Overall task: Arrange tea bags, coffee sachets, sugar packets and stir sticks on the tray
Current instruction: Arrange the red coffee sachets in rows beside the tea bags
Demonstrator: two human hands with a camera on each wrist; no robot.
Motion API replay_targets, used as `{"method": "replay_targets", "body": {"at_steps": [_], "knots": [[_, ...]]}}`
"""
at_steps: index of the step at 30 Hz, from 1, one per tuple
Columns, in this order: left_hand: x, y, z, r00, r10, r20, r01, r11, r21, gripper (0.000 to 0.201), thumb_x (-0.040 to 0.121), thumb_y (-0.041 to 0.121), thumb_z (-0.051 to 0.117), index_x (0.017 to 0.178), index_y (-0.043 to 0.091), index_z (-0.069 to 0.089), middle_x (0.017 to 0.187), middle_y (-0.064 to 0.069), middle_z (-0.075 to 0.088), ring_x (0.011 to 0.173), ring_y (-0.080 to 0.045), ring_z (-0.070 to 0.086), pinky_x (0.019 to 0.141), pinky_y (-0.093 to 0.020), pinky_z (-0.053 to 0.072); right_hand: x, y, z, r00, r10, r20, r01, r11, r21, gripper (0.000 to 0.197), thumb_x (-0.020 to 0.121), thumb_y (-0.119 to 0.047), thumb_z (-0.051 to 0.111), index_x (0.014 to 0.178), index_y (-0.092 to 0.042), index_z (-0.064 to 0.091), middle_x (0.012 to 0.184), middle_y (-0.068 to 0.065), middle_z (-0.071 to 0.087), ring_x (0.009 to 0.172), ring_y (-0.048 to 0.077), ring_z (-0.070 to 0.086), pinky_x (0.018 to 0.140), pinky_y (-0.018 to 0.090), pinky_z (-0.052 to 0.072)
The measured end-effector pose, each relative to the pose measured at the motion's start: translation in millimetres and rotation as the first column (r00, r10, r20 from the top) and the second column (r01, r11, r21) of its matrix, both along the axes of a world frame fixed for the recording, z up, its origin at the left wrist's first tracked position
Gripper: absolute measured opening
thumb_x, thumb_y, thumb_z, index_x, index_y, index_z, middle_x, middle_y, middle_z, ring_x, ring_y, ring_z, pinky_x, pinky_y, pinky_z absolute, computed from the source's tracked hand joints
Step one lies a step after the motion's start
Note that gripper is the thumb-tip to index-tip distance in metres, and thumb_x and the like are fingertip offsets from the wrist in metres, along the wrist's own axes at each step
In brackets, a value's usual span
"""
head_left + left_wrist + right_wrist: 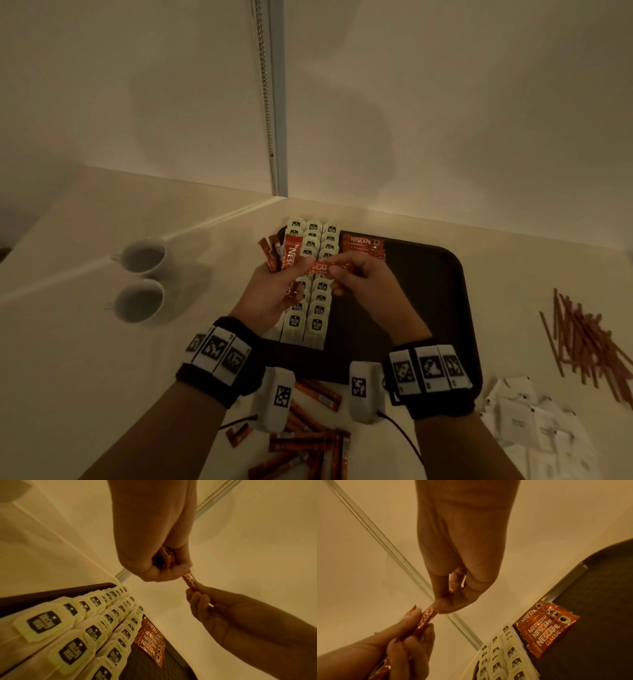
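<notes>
At nine o'clock two cups (144, 260) stand on the counter. Above the dark tray (455, 308), the left hand (274, 291) clutches several coffee sachets (289, 255), and the right hand (366, 277) pinches one sachet (320, 267) stretched between both hands. Stir sticks (582, 339) lie at three o'clock.

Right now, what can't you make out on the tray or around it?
- Middle tea bags: head view, both hands cover them.
- Sachet count in left hand: fingers hide the bundle in every view.
- Sugar packets: print too small; frame edge cuts the pile.
- Loose sachets: wrist cameras overlap them; bottom edge crops.
</notes>
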State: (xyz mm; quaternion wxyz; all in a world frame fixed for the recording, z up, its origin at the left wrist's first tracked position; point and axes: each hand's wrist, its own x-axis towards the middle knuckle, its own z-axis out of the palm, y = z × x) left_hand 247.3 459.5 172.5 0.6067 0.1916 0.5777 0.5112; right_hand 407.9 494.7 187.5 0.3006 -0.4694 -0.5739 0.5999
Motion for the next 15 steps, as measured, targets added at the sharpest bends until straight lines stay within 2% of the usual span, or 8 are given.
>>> {"method": "replay_targets", "body": {"at_steps": [2, 4, 8, 10, 12, 15], "knots": [[1.8, -0.9, 0.0, 1.000, 0.000, -0.006, 0.000, 1.000, 0.015, 0.013, 0.084, 0.017, 0.070, 0.096, 0.012, 0.066, 0.079, 0.002, 0.070, 0.062, -0.009, 0.065, 0.054, -0.019, 0.051, 0.5, -2.1, 1.5, 0.999, -0.038, -0.002, 0.038, 0.999, 0.009, 0.014, 0.087, -0.007, 0.061, 0.100, -0.007, 0.066, 0.088, -0.001, 0.065, 0.068, -0.002, 0.062, 0.066, 0.012, 0.050], [3.8, -2.2, 1.2, 0.998, 0.008, -0.067, -0.005, 0.999, 0.049, 0.017, 0.084, 0.019, 0.070, 0.098, 0.011, 0.066, 0.086, -0.003, 0.072, 0.069, -0.012, 0.068, 0.056, -0.020, 0.052, -1.0, -4.2, 2.7, 0.997, -0.071, 0.022, 0.070, 0.997, 0.040, 0.016, 0.084, -0.007, 0.065, 0.099, -0.004, 0.066, 0.091, 0.001, 0.065, 0.068, -0.003, 0.063, 0.064, 0.011, 0.050], [8.0, -4.1, 4.4, 0.976, 0.079, -0.204, -0.057, 0.992, 0.112, 0.008, 0.084, 0.018, 0.071, 0.088, 0.014, 0.067, 0.069, 0.002, 0.070, 0.050, -0.007, 0.062, 0.047, -0.020, 0.050, 2.7, -2.6, 6.2, 0.989, -0.141, 0.034, 0.139, 0.989, 0.049, 0.018, 0.079, -0.009, 0.069, 0.096, -0.004, 0.067, 0.094, 0.008, 0.068, 0.069, 0.002, 0.065, 0.062, 0.012, 0.051], [10.3, -5.0, 5.6, 0.980, 0.112, -0.165, -0.097, 0.991, 0.092, 0.007, 0.085, 0.019, 0.070, 0.089, 0.014, 0.067, 0.069, 0.002, 0.071, 0.047, -0.008, 0.060, 0.046, -0.021, 0.051, 3.3, -2.7, 9.4, 0.980, -0.195, -0.042, 0.196, 0.981, 0.009, 0.015, 0.080, -0.007, 0.067, 0.095, -0.004, 0.068, 0.097, 0.011, 0.067, 0.079, 0.009, 0.067, 0.067, 0.016, 0.054], [11.7, -6.2, 3.5, 0.992, 0.094, -0.084, -0.091, 0.995, 0.040, 0.016, 0.086, 0.022, 0.069, 0.097, 0.012, 0.067, 0.077, -0.002, 0.073, 0.049, -0.010, 0.061, 0.048, -0.022, 0.051, 3.2, -3.0, 13.1, 0.969, -0.223, -0.106, 0.223, 0.975, -0.012, 0.012, 0.083, -0.005, 0.064, 0.094, -0.006, 0.068, 0.099, 0.012, 0.067, 0.088, 0.017, 0.067, 0.073, 0.022, 0.057], [12.2, -11.4, -2.0, 0.998, -0.012, -0.055, 0.011, 1.000, -0.006, 0.023, 0.088, 0.028, 0.066, 0.103, 0.011, 0.066, 0.083, -0.005, 0.075, 0.053, -0.011, 0.062, 0.051, -0.024, 0.051, 5.5, 0.3, 15.8, 0.967, -0.247, -0.059, 0.250, 0.966, 0.058, 0.007, 0.083, -0.007, 0.065, 0.088, -0.012, 0.066, 0.093, 0.012, 0.068, 0.082, 0.017, 0.068, 0.072, 0.024, 0.058]]}}
